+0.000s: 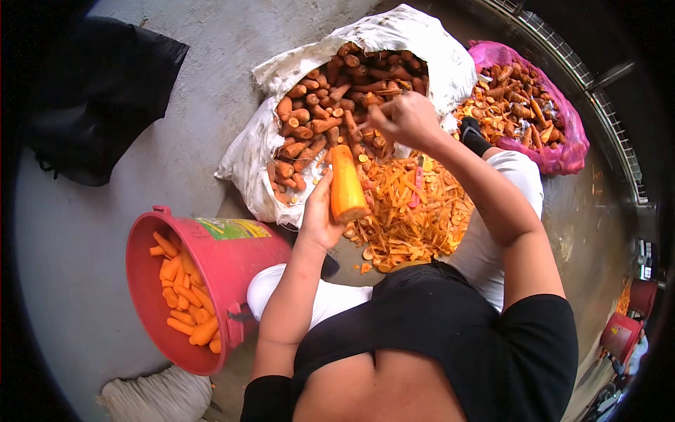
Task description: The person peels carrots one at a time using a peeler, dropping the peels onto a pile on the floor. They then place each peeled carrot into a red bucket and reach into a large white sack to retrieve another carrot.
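My left hand (320,216) is wrapped around a thick peeled carrot (346,186), held upright with its cut end toward me. My right hand (406,119) is closed, its fingers bent together in front of the open white sack (242,165). Whether anything is in those fingers I cannot make out. Unpeeled carrots (320,105) fill the sack just beyond both hands. Below my right forearm lies a heap of orange peelings (422,225), with a slim red-handled tool (416,184) resting on it.
At the left a red bucket (246,250) lies tilted, with peeled carrots (186,288) inside. A pink sack (573,144) of carrots and scraps stands at the upper right. Black sheeting (105,91) is at the upper left, and more red buckets (621,336) are at the far right.
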Motion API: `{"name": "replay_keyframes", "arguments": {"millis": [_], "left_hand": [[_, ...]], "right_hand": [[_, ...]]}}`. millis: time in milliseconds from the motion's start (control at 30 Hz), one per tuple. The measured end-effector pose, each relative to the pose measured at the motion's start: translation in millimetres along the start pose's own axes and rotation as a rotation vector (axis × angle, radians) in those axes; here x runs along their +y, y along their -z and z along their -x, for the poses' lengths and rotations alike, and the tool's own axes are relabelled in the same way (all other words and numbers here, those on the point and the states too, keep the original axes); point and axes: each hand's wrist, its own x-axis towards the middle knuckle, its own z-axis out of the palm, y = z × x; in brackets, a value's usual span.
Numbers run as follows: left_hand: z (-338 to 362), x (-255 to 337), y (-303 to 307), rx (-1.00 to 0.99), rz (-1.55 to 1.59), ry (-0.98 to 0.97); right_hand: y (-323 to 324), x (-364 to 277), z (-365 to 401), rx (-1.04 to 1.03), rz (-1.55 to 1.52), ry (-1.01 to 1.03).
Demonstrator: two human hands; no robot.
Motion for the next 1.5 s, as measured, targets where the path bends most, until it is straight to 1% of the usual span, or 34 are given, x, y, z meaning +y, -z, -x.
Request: {"name": "replay_keyframes", "arguments": {"millis": [33,100,167,200,300,400,500,533,567,600,633,667,700,767,800,867,967,1000,1100,1133,1233,1267,1333,1367,1433,1467,1500], "left_hand": [[-2.2,-0.5,4.1,0.019,-0.006,-0.006],[-4.5,-3.5,11.1,0.064,-0.004,-0.032],[-6.3,-6.9,13.9,0.131,-0.015,-0.034],[-0.3,-5.7,1.9,0.177,-0.02,-0.005],[-1.4,-12.1,5.9,0.148,0.012,0.035],[-3.3,-17.5,8.9,0.134,0.007,-0.001],[-1.9,-18.9,5.8,0.132,-0.024,-0.031],[-1.1,-18.9,3.8,0.137,-0.042,-0.037],[1.8,-19.0,3.7,0.068,-0.075,-0.007],[6.7,-18.7,4.7,-0.001,-0.109,0.024],[10.9,-18.5,3.5,-0.072,-0.144,0.057],[14.0,-20.8,-2.5,-0.035,-0.141,0.079],[18.1,-20.5,-7.9,-0.078,-0.149,0.092],[24.6,-17.2,-16.0,-0.161,-0.171,0.117],[25.4,-14.4,-16.6,-0.221,-0.14,0.123],[21.5,-10.4,-15.3,-0.244,-0.067,0.122],[13.3,-5.2,-14.9,-0.219,0.113,0.11],[10.3,-3.0,-15.4,-0.202,0.18,0.105],[0.6,-7.1,-1.7,-0.121,0.101,0.005],[1.2,-5.6,0.3,-0.052,0.091,0.007],[4.3,-5.4,-8.6,0.026,0.116,0.005],[3.7,-5.6,-7.4,-0.002,0.129,0.014],[1.2,-6.0,-1.5,-0.06,0.154,0.033],[-0.6,-6.0,3.4,-0.129,0.183,0.06],[-2.8,-4.7,10.3,-0.269,0.238,0.111],[-3.2,-4.8,11.5,-0.262,0.206,0.101],[-3.1,-4.9,10.6,-0.255,0.175,0.091]], "right_hand": [[2.0,-8.4,4.9,-0.094,-0.062,0.017],[1.5,-24.0,17.0,0.008,-0.12,0.312],[9.4,-47.2,27.7,0.0,-0.157,0.399],[5.0,-52.9,29.2,0.038,-0.182,0.473],[-1.2,-58.3,32.2,0.087,-0.16,0.564],[-0.8,-55.8,31.3,0.041,-0.109,0.527],[-10.3,-46.6,29.3,0.043,-0.18,0.483],[-11.5,-41.0,26.0,0.017,-0.154,0.43],[-13.1,-32.5,21.0,-0.008,-0.129,0.376],[-18.7,-17.8,13.2,0.03,-0.084,0.31],[-9.9,-9.2,4.3,-0.103,0.025,0.147],[-10.8,10.5,-5.9,-0.178,-0.014,0.023],[-15.0,33.5,-11.2,0.037,0.156,0.276],[-25.1,61.6,-12.3,-0.06,0.293,0.045],[-26.2,64.0,-10.1,-0.084,0.281,-0.042],[-29.8,66.9,-9.1,-0.134,0.256,-0.203],[-19.9,44.2,-8.6,-0.089,0.197,-0.194],[-15.8,37.7,-9.9,-0.095,0.105,-0.239],[4.6,12.4,-9.4,-0.076,-0.138,-0.267],[8.1,8.2,-7.2,-0.067,-0.158,-0.232],[19.9,-5.8,1.1,-0.108,-0.167,-0.181],[25.0,-10.5,3.6,-0.146,-0.188,-0.189],[34.2,-18.1,9.3,-0.115,-0.18,-0.165],[37.0,-20.1,10.8,-0.099,-0.176,-0.152],[39.8,-20.9,11.5,-0.097,-0.267,-0.214],[40.8,-21.5,11.7,-0.096,-0.312,-0.245],[41.0,-23.3,12.5,-0.102,-0.282,-0.2]]}}
